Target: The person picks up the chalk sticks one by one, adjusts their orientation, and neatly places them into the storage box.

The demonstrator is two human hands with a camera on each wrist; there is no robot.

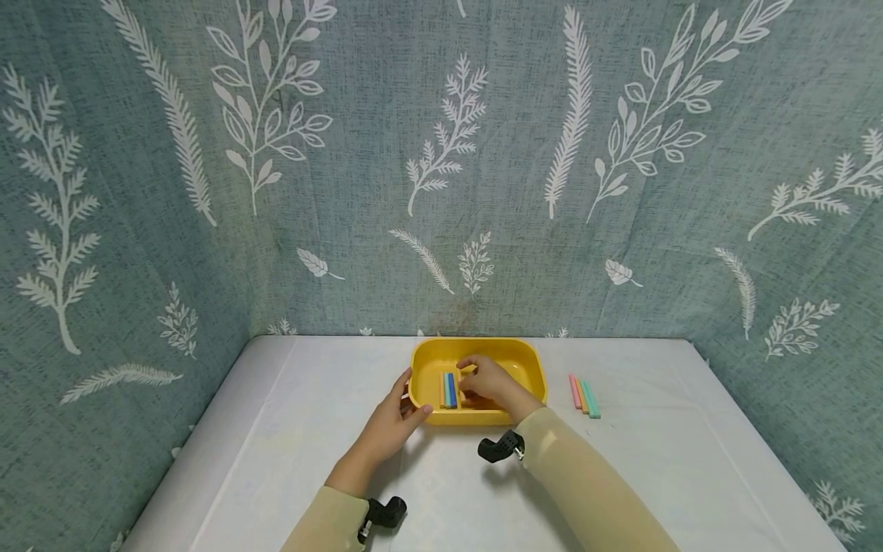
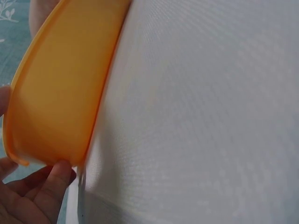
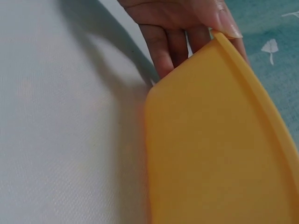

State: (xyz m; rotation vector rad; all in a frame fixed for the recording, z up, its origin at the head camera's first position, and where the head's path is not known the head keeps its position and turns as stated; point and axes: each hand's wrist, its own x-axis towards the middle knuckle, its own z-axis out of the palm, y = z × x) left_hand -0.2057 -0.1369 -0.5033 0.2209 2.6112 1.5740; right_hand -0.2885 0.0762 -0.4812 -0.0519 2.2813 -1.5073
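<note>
A yellow tray [image 1: 431, 354] sits at the back of the table. In the head view my left hand [image 1: 388, 431] holds its left end, thumb at the front rim and fingers round the side. The right wrist view shows this thumb [image 3: 228, 23] over the rim. My right hand [image 1: 488, 383] reaches into the tray with curled fingers and appears to pinch a yellowish chalk stick [image 1: 458, 391], mostly hidden. Just left of it several chalk sticks [image 1: 448, 391], orange, light blue and dark blue, lie side by side. In the left wrist view the tray wall [image 2: 65, 84] fills the upper left.
Right of the tray, a small row of pink, orange and green chalk sticks [image 1: 584, 396] lies on the white tablecloth [image 1: 655, 460]. A leaf-patterned green cloth [image 1: 517, 253] hangs behind and at both sides. A black wrist camera [image 1: 501, 447] sits at the right sleeve.
</note>
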